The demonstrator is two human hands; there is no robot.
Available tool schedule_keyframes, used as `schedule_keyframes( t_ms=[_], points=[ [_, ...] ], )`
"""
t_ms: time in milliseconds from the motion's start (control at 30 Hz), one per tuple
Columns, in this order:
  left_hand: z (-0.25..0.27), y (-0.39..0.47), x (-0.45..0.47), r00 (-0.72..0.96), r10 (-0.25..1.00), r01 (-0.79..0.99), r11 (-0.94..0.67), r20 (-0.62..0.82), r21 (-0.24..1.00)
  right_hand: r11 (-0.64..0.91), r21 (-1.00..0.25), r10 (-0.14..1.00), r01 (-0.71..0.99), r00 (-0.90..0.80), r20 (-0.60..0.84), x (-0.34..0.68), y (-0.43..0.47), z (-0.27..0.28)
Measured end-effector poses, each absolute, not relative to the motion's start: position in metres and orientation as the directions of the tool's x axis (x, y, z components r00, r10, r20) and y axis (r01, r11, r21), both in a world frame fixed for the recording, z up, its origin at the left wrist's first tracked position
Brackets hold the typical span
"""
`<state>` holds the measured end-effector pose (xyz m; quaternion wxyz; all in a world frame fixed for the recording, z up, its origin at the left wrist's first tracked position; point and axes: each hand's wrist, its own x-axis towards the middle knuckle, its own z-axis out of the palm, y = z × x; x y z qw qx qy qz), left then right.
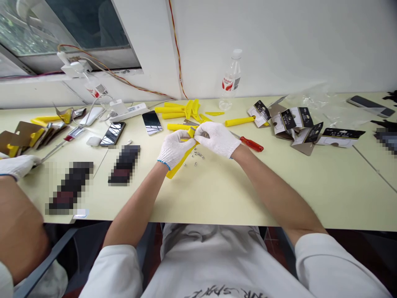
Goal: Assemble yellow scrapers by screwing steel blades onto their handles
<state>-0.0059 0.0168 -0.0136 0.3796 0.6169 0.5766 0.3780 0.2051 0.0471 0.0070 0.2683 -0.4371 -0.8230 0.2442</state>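
My left hand (175,148), in a white knit glove, is closed around a yellow plastic scraper (179,165); its head shows between my hands and its handle slants down toward me. My right hand (217,138), also gloved, pinches at the scraper's head; what lies between its fingertips is too small to make out. Just below my hands, several small screws (198,154) are scattered on the table (217,186). A red-handled screwdriver (252,144) lies beside my right hand, its shaft partly hidden. Behind my hands is a pile of yellow scraper handles (173,111) with metal blades.
Printed cardboard packages (299,124) and a yellow handle (238,121) lie to the right. A plastic bottle (231,80) stands by the wall. Phones (151,123) and a power strip (128,111) are left of centre. At far left, a co-worker's gloved hand (18,166) holds a screwdriver.
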Motion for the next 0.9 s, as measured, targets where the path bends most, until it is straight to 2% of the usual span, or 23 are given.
schedule_keyframes(
  t_ms=[267,400,567,733,900],
  points=[
    [-0.009,0.013,0.001,-0.011,0.998,0.493,-0.053,0.066,0.869,0.51,-0.511,0.859,0.692,-0.448,0.25,0.197,0.042,0.008],
    [-0.005,0.01,0.004,-0.006,0.998,0.494,-0.048,0.058,0.868,0.523,-0.503,0.851,0.689,-0.451,0.267,0.196,0.042,0.009],
    [-0.01,0.013,0.0,0.019,0.997,0.458,-0.076,0.076,0.885,0.477,-0.577,0.878,0.663,-0.386,0.281,0.196,0.041,0.007],
    [-0.016,0.018,-0.004,0.07,0.996,0.287,-0.077,0.059,0.955,0.427,-0.665,0.904,0.612,-0.305,0.3,0.193,0.04,0.006],
    [-0.017,0.016,0.0,0.074,0.997,0.221,-0.029,0.013,0.975,0.325,-0.719,0.946,0.614,-0.222,0.238,0.193,0.04,0.007]
  ],
)
